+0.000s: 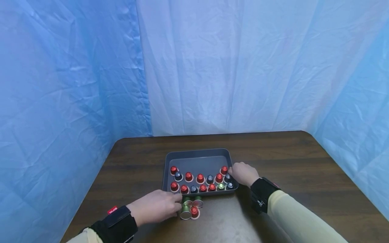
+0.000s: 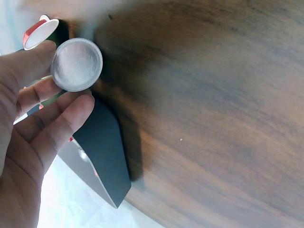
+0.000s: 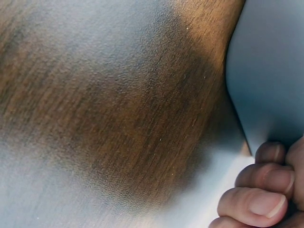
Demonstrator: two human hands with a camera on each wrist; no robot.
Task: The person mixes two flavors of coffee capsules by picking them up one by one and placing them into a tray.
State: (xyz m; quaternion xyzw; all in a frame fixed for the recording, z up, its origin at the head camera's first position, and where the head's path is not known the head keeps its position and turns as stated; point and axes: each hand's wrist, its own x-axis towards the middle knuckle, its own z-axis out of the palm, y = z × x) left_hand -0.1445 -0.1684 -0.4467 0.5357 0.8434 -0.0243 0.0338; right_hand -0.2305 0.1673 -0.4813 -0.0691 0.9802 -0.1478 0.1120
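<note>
In the head view my left hand [image 1: 159, 206] is at the tray's front edge, beside several coffee capsules on the table. Its thumb and fingers pinch a green coffee capsule [image 1: 186, 213], whose silver lid faces the camera in the left wrist view. Close by are a red capsule [image 1: 195, 211] and two more green ones, one of them a green capsule [image 1: 198, 202] on its side. My right hand [image 1: 244, 173] grips the right side of the dark grey tray [image 1: 197, 154], its fingers curled at the wall in the right wrist view.
Inside the tray, red capsules [image 1: 188, 176], dark blue capsules [image 1: 209, 179] and a light green capsule [image 1: 221, 186] stand lid down in the front half. The brown wooden table [image 1: 136, 158] extends around it. Blue sheeting [image 1: 228, 67] hangs behind the table and along both sides.
</note>
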